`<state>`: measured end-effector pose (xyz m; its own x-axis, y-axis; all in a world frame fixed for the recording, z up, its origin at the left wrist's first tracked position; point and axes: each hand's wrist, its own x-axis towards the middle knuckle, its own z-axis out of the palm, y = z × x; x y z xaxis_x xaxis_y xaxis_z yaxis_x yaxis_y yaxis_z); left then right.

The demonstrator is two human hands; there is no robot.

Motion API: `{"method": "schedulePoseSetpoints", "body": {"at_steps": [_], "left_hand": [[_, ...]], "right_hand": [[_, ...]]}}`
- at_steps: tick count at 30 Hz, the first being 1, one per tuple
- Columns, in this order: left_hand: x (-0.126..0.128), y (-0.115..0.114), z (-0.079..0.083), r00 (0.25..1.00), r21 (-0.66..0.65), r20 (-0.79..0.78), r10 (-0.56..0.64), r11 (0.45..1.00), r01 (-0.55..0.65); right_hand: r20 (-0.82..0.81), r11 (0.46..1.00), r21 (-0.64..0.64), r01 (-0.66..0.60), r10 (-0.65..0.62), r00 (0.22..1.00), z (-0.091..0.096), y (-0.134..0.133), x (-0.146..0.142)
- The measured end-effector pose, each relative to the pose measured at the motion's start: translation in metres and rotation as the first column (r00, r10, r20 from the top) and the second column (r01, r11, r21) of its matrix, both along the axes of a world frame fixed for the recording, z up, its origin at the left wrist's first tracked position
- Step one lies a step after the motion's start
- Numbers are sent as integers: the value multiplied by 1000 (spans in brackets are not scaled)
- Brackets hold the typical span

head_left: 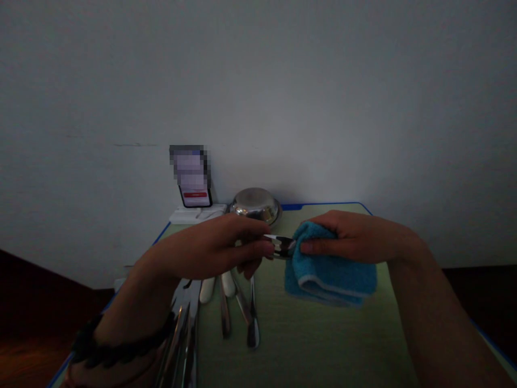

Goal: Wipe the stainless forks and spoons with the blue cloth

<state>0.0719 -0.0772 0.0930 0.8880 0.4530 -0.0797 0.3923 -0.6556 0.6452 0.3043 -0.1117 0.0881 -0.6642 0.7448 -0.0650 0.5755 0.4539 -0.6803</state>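
Observation:
My left hand (250, 250) pinches one end of a shiny metal utensil (278, 246), held level above the table. What kind of utensil it is cannot be made out, because my fingers and the cloth cover both ends. A folded blue towel (331, 277) with a pale edge is gripped in my right hand (343, 234), thumb on top, and wraps the utensil's right end. Below my left hand lie several utensils, among them a white handle (207, 290), a metal handle (225, 315) and another rounded metal handle (253, 332).
A shiny metal bowl (256, 202) rests upside down near the wall. Left of it, a phone (196, 180) stands upright on a white base (181, 214). Several long metal utensils (183, 334) lie at the lower left, partly behind my left forearm. The greenish table (323, 345) has a blue edge.

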Motion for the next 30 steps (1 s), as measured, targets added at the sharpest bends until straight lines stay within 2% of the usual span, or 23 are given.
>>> {"method": "schedulePoseSetpoints", "body": {"at_steps": [7,16,22,27,30], "left_hand": [[4,2,-5,987,69,81,135,988,-141],[16,2,-8,987,263,45,151,952,-158],[9,7,-8,987,240,31,161,957,-163],[-1,12,-11,968,268,160,195,935,-233],[-3,12,-12,959,191,167,228,947,-258]], "right_hand": [[-8,997,50,58,-57,998,-1,0,1],[118,985,130,110,-126,985,-7,5,-8],[113,989,98,112,-123,986,-10,8,-6],[103,977,126,173,-186,977,-9,10,6],[72,969,139,202,-214,974,-8,8,9]]}}
